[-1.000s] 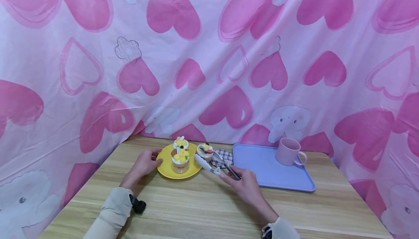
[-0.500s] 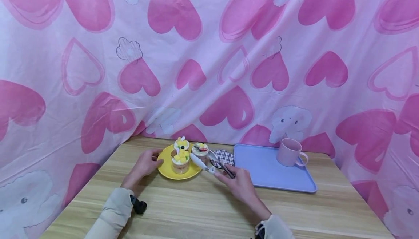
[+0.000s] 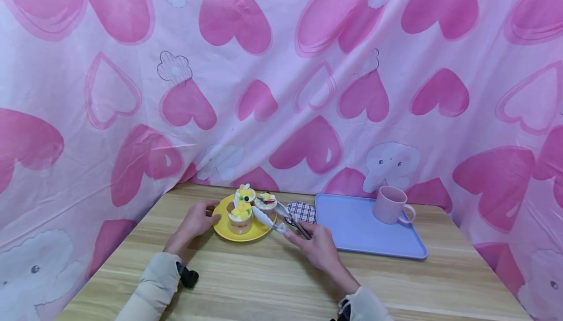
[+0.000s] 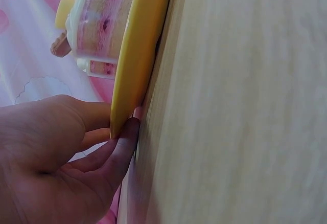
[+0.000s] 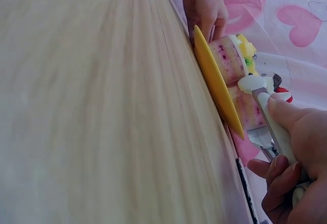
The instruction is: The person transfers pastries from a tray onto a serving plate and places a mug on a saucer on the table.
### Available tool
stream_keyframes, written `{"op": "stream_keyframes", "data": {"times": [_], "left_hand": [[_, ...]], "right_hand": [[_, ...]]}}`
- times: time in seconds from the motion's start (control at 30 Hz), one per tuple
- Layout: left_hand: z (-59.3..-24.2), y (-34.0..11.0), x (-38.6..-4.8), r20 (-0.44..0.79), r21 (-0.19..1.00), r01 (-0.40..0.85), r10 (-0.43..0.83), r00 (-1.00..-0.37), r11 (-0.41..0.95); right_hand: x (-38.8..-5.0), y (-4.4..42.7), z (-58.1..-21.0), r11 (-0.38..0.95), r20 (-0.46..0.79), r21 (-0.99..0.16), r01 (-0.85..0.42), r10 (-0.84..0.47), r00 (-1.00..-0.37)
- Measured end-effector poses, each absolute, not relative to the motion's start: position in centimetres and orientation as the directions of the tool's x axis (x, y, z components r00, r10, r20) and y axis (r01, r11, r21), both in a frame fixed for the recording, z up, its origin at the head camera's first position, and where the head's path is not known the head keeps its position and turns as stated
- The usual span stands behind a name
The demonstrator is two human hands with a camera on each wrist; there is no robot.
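At the left rim of a yellow plate [image 3: 223, 233], my left hand [image 3: 193, 221] pinches the edge; in the left wrist view the fingers [image 4: 94, 114] lie on both sides of it. Two dessert cups topped with yellow fruit, a front cup [image 3: 240, 224] and a back cup [image 3: 244, 195], stand on the plate. My right hand [image 3: 320, 245] grips tongs [image 3: 264, 217] with pale tips. Between the tips is a third dessert cup [image 3: 267, 205] with a red piece on top, over the plate's right side. In the right wrist view, this cup [image 5: 244, 106] is upright beside another; its base is partly hidden.
Right of the plate lies a round checked mat [image 3: 301, 212]. A blue tray [image 3: 365, 240] beyond it carries a pink mug [image 3: 389, 206]. The wooden table [image 3: 264, 282] ends at a pink heart-patterned curtain [image 3: 303, 91].
My right hand has moved left with the tongs, bringing the third dessert cup from the mat's edge onto the plate's right side. The left hand stays at the plate's rim.
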State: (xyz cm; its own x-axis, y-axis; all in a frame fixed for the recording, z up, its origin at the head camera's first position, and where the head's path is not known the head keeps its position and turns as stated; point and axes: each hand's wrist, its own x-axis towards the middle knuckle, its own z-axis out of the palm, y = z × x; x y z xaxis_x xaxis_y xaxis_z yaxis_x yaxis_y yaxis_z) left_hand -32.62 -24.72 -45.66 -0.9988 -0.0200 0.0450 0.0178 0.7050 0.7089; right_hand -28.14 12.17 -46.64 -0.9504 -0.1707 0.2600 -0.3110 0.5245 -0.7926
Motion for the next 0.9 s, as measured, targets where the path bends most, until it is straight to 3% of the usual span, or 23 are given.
{"op": "stream_keyframes", "data": {"times": [0.9], "left_hand": [[-45.64, -24.79, -32.58, 0.047, 0.701, 0.022, -0.015, -0.999, 0.713]], "right_hand": [[-27.19, 12.91, -46.30, 0.558, 0.235, -0.776, -0.293, -0.175, -0.956]]}}
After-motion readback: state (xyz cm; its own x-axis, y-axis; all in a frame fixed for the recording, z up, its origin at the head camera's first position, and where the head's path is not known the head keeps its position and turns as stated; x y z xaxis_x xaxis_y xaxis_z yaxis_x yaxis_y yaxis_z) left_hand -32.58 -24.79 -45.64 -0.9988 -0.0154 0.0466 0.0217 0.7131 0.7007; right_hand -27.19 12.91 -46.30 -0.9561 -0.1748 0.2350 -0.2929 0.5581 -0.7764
